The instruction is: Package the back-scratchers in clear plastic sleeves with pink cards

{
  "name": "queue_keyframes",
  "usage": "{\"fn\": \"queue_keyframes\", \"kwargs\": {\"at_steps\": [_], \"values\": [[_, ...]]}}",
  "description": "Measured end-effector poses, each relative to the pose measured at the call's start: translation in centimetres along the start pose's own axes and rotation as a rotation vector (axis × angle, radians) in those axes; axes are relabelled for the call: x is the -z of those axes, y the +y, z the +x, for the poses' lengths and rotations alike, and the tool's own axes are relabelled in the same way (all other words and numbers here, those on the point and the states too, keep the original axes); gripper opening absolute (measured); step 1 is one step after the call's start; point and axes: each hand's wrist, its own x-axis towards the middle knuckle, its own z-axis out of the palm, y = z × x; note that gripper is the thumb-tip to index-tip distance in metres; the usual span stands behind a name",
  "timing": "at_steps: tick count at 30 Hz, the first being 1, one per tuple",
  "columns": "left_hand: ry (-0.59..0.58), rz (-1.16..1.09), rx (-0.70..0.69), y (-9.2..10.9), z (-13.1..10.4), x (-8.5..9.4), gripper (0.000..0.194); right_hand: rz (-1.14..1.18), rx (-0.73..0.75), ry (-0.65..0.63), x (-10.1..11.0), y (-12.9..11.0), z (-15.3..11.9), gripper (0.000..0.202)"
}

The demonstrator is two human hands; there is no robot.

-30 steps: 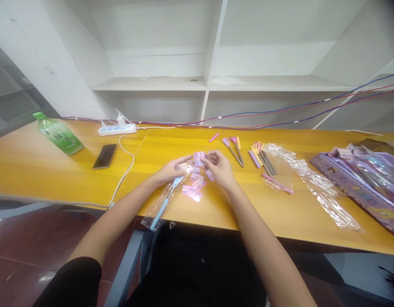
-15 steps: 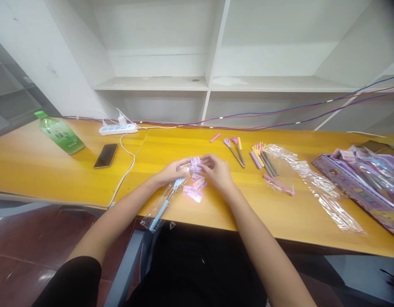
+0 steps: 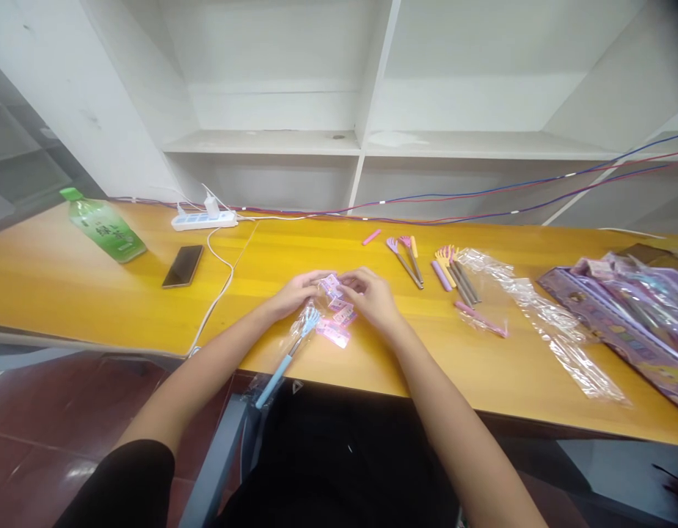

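Between my two hands is a small pink-and-purple printed card (image 3: 332,286). My left hand (image 3: 296,293) is closed at the card's left side, pinching the mouth of a clear plastic bag. Inside that bag lies a blue back scratcher (image 3: 287,361), its claw end just below my left hand and its handle reaching past the table's front edge. My right hand (image 3: 373,296) pinches the card from the right; its fingertips partly cover the card. More printed cards (image 3: 334,334) lie loosely on the table under my hands.
On the right lie several back scratchers (image 3: 456,275), a bagged pink one (image 3: 480,320), clear plastic bags (image 3: 548,323) and a purple printed package (image 3: 608,323). A phone (image 3: 183,266), green bottle (image 3: 106,227) and power strip (image 3: 203,221) with a cable are at left.
The card between my hands has tilted and sits slightly lower. The bagged back scratcher has shifted a little, its claw end moving right. Both hands stay nearly in place.
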Motion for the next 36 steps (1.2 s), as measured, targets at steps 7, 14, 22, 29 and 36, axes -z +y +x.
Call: {"fn": "queue_keyframes", "kwargs": {"at_steps": [7, 14, 22, 29, 36], "values": [[0.082, -0.004, -0.004, -0.2, 0.3, -0.2, 0.04, -0.024, -0.002, -0.024, -0.1, -0.2, 0.0, 0.022], [0.136, -0.074, -0.027, -0.6, 0.4, -0.4, 0.034, -0.003, 0.07, -0.05, -0.3, -1.0, -0.3, 0.024], [0.161, -0.073, -0.008, -0.5, 0.3, -0.7, 0.033, -0.004, 0.102, -0.056, -0.6, -0.6, -0.5, 0.026], [0.199, -0.101, -0.02, -0.6, 0.4, -0.5, 0.028, -0.059, 0.133, -0.062, -0.9, -0.8, -0.7, 0.028], [0.21, -0.145, -0.005, -0.5, 0.4, -0.3, 0.028, -0.146, 0.145, -0.103, -0.6, -1.5, -0.9, 0.028]]}}
